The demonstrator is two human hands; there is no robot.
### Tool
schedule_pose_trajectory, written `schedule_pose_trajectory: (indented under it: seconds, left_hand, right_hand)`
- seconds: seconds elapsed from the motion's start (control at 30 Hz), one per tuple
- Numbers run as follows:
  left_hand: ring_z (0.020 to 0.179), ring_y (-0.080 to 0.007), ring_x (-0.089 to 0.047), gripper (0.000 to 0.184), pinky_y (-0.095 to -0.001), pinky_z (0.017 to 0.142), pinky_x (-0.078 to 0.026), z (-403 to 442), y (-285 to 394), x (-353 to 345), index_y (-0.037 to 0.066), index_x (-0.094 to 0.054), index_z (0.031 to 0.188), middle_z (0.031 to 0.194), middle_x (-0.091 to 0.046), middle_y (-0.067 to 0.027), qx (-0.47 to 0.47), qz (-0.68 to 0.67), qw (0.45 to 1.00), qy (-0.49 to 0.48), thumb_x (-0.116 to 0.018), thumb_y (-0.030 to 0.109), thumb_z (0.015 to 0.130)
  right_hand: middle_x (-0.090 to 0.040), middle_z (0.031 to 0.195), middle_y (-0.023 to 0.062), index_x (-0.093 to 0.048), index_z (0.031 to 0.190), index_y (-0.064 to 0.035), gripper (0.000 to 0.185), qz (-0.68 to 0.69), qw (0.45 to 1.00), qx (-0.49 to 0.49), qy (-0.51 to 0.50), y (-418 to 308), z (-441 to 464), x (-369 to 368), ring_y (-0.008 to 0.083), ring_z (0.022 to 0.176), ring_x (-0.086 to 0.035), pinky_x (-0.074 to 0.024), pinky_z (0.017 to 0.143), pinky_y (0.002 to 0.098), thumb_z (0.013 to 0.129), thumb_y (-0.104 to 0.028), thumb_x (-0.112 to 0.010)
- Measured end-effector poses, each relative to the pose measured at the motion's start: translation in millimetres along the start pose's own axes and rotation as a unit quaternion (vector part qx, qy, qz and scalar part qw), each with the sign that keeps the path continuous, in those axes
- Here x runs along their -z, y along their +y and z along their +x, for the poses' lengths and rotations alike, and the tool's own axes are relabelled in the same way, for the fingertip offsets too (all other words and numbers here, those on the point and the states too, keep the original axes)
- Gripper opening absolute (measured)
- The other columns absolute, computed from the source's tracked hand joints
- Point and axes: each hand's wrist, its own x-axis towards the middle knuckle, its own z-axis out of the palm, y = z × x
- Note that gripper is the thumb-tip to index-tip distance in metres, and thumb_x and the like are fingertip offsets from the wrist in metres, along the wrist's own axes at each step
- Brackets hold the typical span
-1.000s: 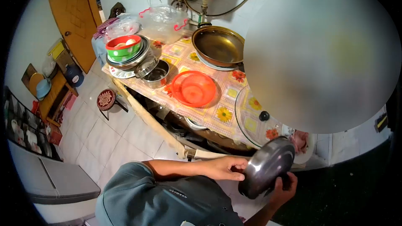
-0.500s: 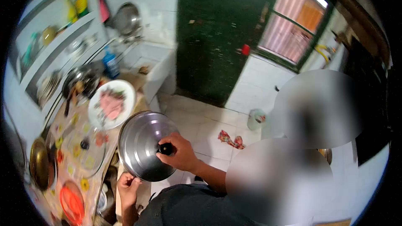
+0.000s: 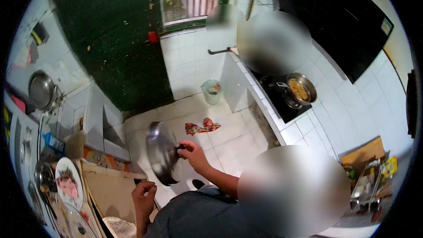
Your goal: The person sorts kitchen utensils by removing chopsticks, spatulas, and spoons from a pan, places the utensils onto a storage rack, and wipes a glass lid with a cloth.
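My right hand (image 3: 192,154) grips the black knob of a metal pot lid (image 3: 165,154). Tilted nearly on edge, the lid hangs over the floor in front of my body. My left hand (image 3: 144,193) is to the left, apart from the lid's lower rim, with its fingers curled together and nothing visible in them. A white plate (image 3: 78,184) with pink meat and some greens stands on the table near that hand. Beside the plate lies a clear glass lid (image 3: 75,220).
At the right, a steel pan (image 3: 313,89) with yellowish food sits on a black gas stove (image 3: 288,113). A patterned cloth (image 3: 202,126) and a pale green bin (image 3: 212,94) are on the tiled floor. A dish rack (image 3: 368,185) stands lower right. Blurred patches hide parts of the right side.
My view has swung right, bringing the stove and pan into sight. The lid has moved away from the table and tipped on edge. My left hand has come away from its rim.
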Motion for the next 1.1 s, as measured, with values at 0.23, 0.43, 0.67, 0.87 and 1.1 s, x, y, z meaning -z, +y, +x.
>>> schedule_pose_trajectory:
  seconds: [0.23,0.43,0.67,0.87,1.1]
  left_hand:
    - [0.073,-0.0154,-0.062,0.011,-0.0275,0.067,-0.050,33,-9,-32,-0.001,-0.064,0.088,0.081,-0.064,-0.0096,-0.103,0.065,0.979,-0.166,-0.066,0.003,0.078]
    - [0.078,-0.0162,-0.063,0.014,-0.0302,0.071,-0.051,42,-11,-64,0.001,-0.064,0.092,0.083,-0.064,-0.0099,-0.120,0.064,0.964,-0.228,-0.067,0.010,0.081]
    - [0.076,-0.0158,-0.063,0.012,-0.0284,0.069,-0.051,34,3,-120,0.001,-0.065,0.091,0.085,-0.065,-0.0094,-0.099,0.130,0.953,-0.255,-0.067,0.007,0.081]
    - [0.072,-0.0087,-0.057,0.010,-0.0240,0.067,-0.047,35,6,-209,-0.001,-0.063,0.090,0.079,-0.062,-0.0038,-0.029,0.082,0.970,-0.227,-0.064,0.006,0.083]
    - [0.074,-0.0116,-0.059,0.008,-0.0254,0.069,-0.048,19,75,-310,0.000,-0.062,0.089,0.080,-0.062,-0.0053,-0.073,0.166,0.951,-0.252,-0.063,0.004,0.082]
  right_hand:
    - [-0.062,0.098,0.0066,-0.056,0.110,-0.0018,0.030,0.271,0.954,-0.014,0.126,28,-41,110,0.0181,0.089,-0.058,-0.0458,0.078,0.0329,0.088,-0.020,-0.049]
    - [-0.060,0.111,0.0119,-0.053,0.116,-0.0016,0.034,0.385,0.881,0.055,0.271,74,-105,229,0.0250,0.100,-0.058,-0.0460,0.092,0.0422,0.093,-0.024,-0.042]
    - [-0.062,0.111,0.0076,-0.056,0.115,-0.0075,0.034,0.444,0.805,0.132,0.371,78,-166,359,0.0247,0.101,-0.059,-0.0500,0.088,0.0421,0.093,-0.031,-0.044]
    - [-0.064,0.106,0.0064,-0.059,0.112,-0.0107,0.031,0.471,0.751,0.145,0.439,87,-179,503,0.0243,0.097,-0.060,-0.0524,0.081,0.0409,0.090,-0.030,-0.048]
    - [-0.061,0.094,0.0065,-0.055,0.106,-0.0098,0.022,0.529,0.711,0.103,0.452,91,-169,638,0.0189,0.076,-0.059,-0.0485,0.052,0.0291,0.090,-0.024,-0.048]
